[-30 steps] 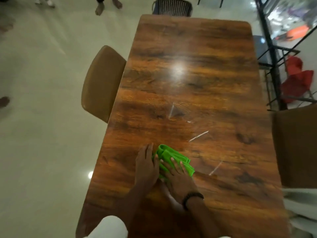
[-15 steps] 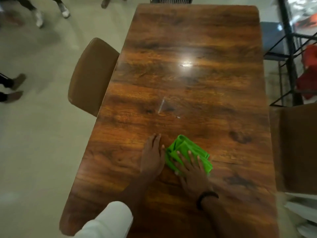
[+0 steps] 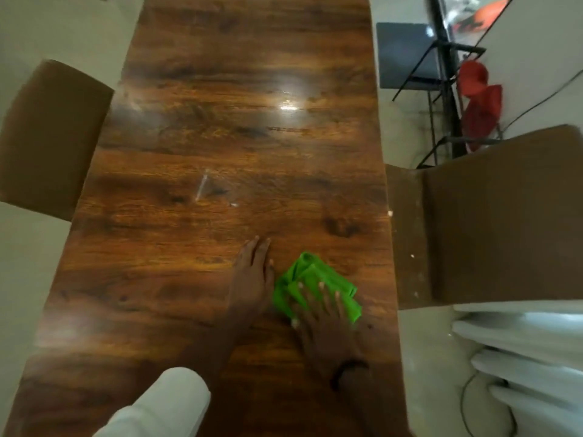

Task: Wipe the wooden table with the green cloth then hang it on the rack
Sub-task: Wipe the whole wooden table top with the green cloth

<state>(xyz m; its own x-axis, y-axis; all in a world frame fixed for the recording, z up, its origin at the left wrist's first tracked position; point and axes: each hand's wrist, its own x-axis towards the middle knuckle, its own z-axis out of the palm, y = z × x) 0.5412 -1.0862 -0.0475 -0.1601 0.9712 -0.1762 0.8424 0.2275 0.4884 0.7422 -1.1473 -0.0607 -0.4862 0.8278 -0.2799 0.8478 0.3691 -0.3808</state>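
The green cloth (image 3: pixel 310 279) lies bunched on the glossy wooden table (image 3: pixel 239 127), near its right edge. My right hand (image 3: pixel 325 323) presses flat on the cloth's near half with fingers spread, a dark band on the wrist. My left hand (image 3: pixel 252 272) rests flat on the bare wood just left of the cloth, fingers together, holding nothing. The black metal rack (image 3: pixel 441 89) stands beyond the table's right side, with red cloths (image 3: pixel 481 105) hanging on it.
A brown chair (image 3: pixel 47 137) sits at the table's left side and another brown chair (image 3: pixel 492 216) at the right. A dark blue seat (image 3: pixel 403 55) is at the far right. White slats (image 3: pixel 520 351) and a cable lie at lower right.
Both hands and the cloth have slid rightward across the table toward its right edge. The camera has tilted, bringing the right chair and rack closer into view.
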